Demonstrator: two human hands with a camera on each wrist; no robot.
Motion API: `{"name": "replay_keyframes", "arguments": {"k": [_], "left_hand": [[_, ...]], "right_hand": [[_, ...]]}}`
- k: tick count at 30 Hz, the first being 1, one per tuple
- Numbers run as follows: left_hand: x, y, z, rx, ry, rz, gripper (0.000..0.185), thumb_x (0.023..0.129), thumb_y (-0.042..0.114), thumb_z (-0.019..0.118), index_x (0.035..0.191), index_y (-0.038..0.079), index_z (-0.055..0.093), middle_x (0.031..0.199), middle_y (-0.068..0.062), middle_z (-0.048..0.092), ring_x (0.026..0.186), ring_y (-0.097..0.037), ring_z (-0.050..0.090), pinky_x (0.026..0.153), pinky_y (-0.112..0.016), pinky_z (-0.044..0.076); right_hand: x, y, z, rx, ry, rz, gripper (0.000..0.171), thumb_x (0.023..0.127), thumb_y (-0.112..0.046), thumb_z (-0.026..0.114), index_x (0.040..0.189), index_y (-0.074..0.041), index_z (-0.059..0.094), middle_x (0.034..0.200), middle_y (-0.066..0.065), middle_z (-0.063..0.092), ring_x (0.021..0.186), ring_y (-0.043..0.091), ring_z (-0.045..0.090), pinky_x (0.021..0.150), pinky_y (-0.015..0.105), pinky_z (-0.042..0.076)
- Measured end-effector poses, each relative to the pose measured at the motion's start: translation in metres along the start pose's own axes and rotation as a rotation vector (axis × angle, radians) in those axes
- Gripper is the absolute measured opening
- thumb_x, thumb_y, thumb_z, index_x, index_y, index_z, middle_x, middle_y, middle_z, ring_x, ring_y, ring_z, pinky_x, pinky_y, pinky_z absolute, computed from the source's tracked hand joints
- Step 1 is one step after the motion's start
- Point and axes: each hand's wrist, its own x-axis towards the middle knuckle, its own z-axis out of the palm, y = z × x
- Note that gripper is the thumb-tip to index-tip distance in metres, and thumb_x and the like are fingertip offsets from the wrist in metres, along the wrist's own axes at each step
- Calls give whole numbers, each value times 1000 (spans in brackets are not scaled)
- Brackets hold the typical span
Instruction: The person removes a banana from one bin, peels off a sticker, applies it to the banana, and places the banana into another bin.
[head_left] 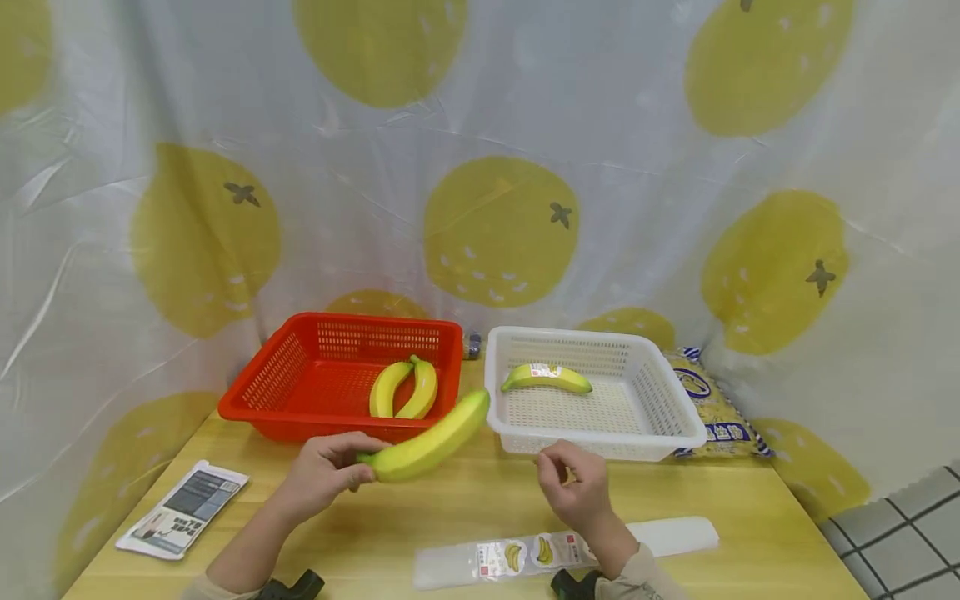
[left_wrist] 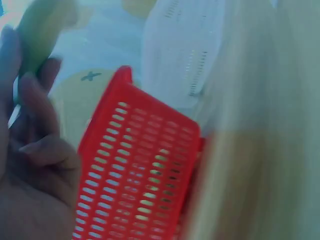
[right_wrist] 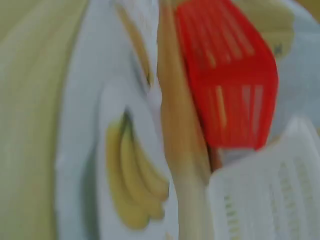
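Head view: left hand (head_left: pixel 324 473) curls round the stem end of a smooth, curved yellow-green banana (head_left: pixel 431 441), held off the wooden table (head_left: pixel 420 517) in front of the gap between the red basket (head_left: pixel 300 367) and the white basket (head_left: pixel 667 408) — both slotted plastic. Right hand (head_left: pixel 576 490) hovers just over the table, fingers curled in, thumb and fingertips close together; whether they pinch anything, cannot tell. Glossy sticker strip (head_left: pixel 525 554) with banana labels lies flat beneath that wrist — wrist views too blurred to add more.

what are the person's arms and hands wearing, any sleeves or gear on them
Both hands are bare: the left hand and the right hand wear no gloves or rings. A pale beige sleeve covers the right forearm. A dark strapped device sits at each wrist.
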Motion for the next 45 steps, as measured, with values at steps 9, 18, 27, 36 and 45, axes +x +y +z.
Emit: {"name": "replay_keyframes", "arguments": {"k": [9,18,27,36,45], "left_hand": [[0,-31,9,143,-288,-151,24,91,16,78,114,13,78,103,4,76,78,-1,58,64,-22,50],[0,-43,8,186,-352,-214,27,92,24,77,118,16,76,105,-2,72,75,-2,58,62,-22,51],[-1,-45,11,341,-359,-162,33,96,35,72,125,20,73,115,7,69,90,-3,61,76,-24,53],[-1,-44,13,427,-335,-153,41,95,40,73,129,18,72,118,5,68,77,-3,58,68,-24,52],[-3,-34,39,661,-9,449,22,94,35,76,104,15,78,103,10,67,59,7,44,54,-4,35]], "right_hand": [[-9,3,-40,145,-458,578,16,93,-8,72,81,-19,70,64,-7,61,50,-1,44,44,19,39],[-11,-9,-37,100,-1020,836,44,67,-41,96,92,-19,69,85,-7,65,76,4,57,70,23,50],[-10,-24,-27,87,-1116,809,38,65,-27,97,86,-21,66,77,-12,58,66,-1,47,63,20,47],[-9,-30,-26,49,-1138,762,34,69,-19,93,91,-22,67,88,-15,60,77,0,55,73,20,50],[-6,-30,-25,83,-1156,749,35,69,-17,93,86,-22,62,83,-16,57,72,-1,49,69,20,48]]}}
